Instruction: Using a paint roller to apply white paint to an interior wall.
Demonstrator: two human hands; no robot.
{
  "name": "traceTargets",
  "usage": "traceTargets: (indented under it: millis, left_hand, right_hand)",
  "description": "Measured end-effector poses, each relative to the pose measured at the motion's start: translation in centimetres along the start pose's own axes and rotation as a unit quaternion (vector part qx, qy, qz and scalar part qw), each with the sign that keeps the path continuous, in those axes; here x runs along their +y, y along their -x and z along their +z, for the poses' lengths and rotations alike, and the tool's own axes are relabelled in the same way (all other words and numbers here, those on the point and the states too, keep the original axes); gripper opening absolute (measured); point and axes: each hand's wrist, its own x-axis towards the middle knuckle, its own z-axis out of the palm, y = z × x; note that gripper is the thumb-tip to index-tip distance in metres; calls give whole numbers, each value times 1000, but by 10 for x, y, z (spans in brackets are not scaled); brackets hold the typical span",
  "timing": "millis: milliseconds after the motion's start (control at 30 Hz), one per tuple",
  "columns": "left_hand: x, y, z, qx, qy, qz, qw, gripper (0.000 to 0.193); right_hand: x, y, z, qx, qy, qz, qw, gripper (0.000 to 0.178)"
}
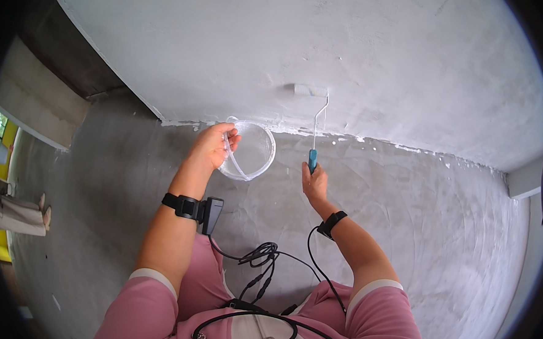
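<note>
My right hand (315, 183) is closed round the teal handle of a paint roller (313, 158). The roller's pale sleeve (310, 90) lies against the grey-white wall (411, 72), above the wall's foot. In my left hand (214, 143) is a clear, white-rimmed plastic bucket (271, 154), gripped at its rim and handle with the fingers curled. The bucket is tilted so that its round mouth shows; what it holds I cannot make out. It is to the left of the roller, over the floor near the wall.
White paint smears (401, 147) run along the joint between wall and grey concrete floor (433, 239). Black cables (261, 253) hang between my wrists and lap. At far left another person's legs (20, 216) show near a yellow-framed window (6, 140). A dark opening (75, 42) borders the wall.
</note>
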Motion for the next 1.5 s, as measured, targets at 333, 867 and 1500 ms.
traceTargets:
  millis: [333,867,1500]
  left_hand:
    - [0,-3,-5,13,-16,-3,1000,14]
    - [3,0,-8,18,-9,1,1000,13]
    - [8,0,-21,16,-21,4,1000,12]
  right_hand:
    - [-69,-50,-22,17,-37,-54,998,32]
    - [-19,-10,0,-19,26,-26,999,32]
    - [-25,-6,32,-104,109,-58,987,35]
